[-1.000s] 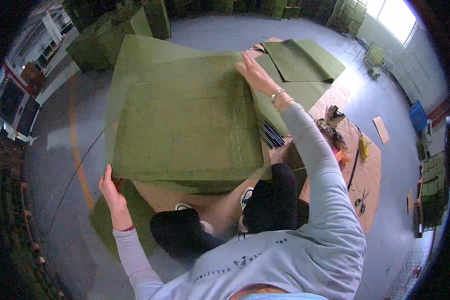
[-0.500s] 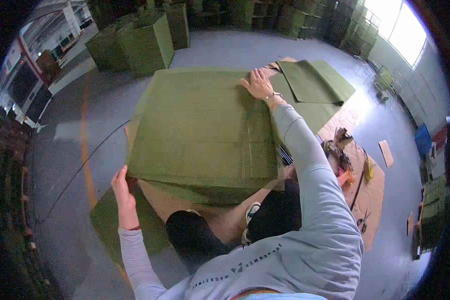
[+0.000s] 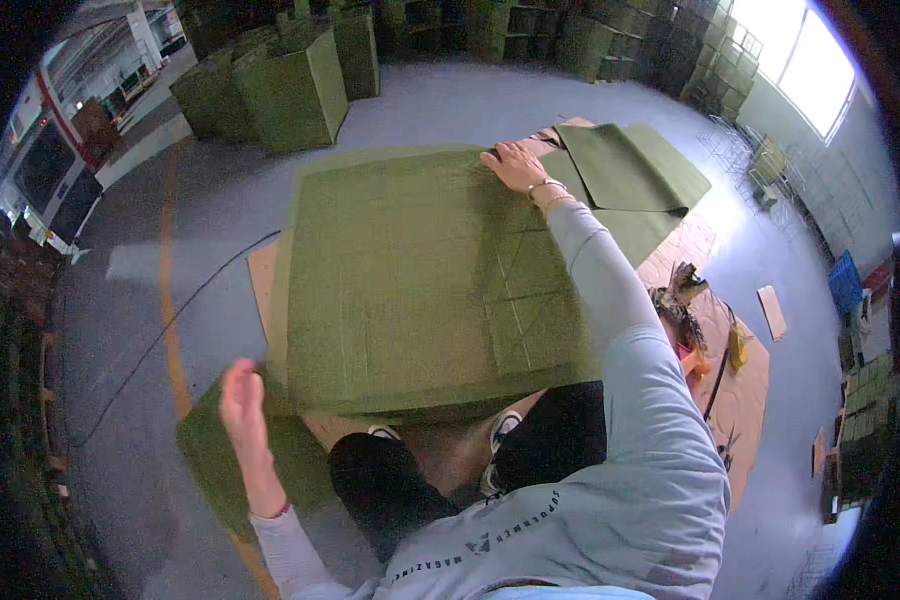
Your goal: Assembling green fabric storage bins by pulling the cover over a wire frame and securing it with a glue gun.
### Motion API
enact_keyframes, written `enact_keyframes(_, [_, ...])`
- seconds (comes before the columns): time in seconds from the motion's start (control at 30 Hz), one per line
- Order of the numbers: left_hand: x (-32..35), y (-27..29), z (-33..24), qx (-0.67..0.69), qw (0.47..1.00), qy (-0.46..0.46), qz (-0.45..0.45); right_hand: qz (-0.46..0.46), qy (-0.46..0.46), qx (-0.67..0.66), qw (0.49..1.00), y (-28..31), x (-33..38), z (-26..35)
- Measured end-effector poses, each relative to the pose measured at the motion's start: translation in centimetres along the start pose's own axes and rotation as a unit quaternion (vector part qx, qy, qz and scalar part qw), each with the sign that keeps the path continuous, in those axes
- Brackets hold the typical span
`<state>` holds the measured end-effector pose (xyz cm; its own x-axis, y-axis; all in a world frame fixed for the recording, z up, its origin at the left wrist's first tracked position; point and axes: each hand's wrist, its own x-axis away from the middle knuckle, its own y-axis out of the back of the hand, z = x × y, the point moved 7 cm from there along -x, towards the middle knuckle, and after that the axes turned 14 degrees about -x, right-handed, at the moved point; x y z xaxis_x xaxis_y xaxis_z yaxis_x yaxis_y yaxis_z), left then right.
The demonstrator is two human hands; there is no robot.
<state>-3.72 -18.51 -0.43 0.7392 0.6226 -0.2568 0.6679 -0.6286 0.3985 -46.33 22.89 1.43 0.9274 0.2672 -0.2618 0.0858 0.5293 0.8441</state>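
A large olive-green creased panel (image 3: 400, 280), like folded sheet material, lies in front of me over cardboard; its near edge is blurred. My right hand (image 3: 518, 167) rests flat on its far right corner, fingers spread. To the left of the panel, my left hand (image 3: 245, 405) is raised and apart from it, smeared by motion; its fingers point up and I see nothing in them. Below that hand lies another green sheet (image 3: 210, 460) on the floor. Beyond my right arm is a folded green sheet (image 3: 625, 170).
Brown cardboard (image 3: 750, 400) spreads under the work at right, carrying an orange-handled tool (image 3: 695, 362), a yellow object (image 3: 737, 345) and scissors (image 3: 727, 448). A black cable (image 3: 175, 320) crosses the floor at left. Tall green boxes (image 3: 290, 95) stand at the far left.
My left hand has let go of the panel's near left corner and moved slightly down. The panel has turned and its near edge has come closer to me. My right hand stays at the far corner.
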Motion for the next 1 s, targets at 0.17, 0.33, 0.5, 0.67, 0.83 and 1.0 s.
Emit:
enact_keyframes(0.17, [-6.4, -4.9, -11.1, -0.235, 0.934, -0.210, 0.170, -0.033, 0.065, -0.003, 0.997, -0.7, 0.0, -0.3])
enact_keyframes(0.33, [-15.6, -16.2, -10.0, -0.453, 0.825, -0.228, 0.247, -0.009, 0.015, -0.070, 0.997, -2.2, -3.0, -1.1])
enact_keyframes(0.5, [-21.0, -32.7, -13.9, -0.356, 0.846, -0.361, 0.165, -0.148, -0.151, -0.143, 0.967, 12.4, -5.9, -26.5])
enact_keyframes(0.67, [-29.1, -24.9, -0.7, -0.393, 0.912, -0.083, 0.086, -0.034, -0.083, -0.430, 0.898, -5.7, -6.2, -16.7])
enact_keyframes(0.83, [-35.1, -21.8, 6.0, -0.030, 0.983, 0.134, 0.123, 0.021, -0.111, -0.479, 0.870, -9.5, -9.8, -14.7])
enact_keyframes(1.0, [-34.2, -25.7, 4.3, 0.073, 0.975, 0.151, 0.147, 0.012, 0.071, -0.299, 0.952, -5.6, -9.6, -15.1])
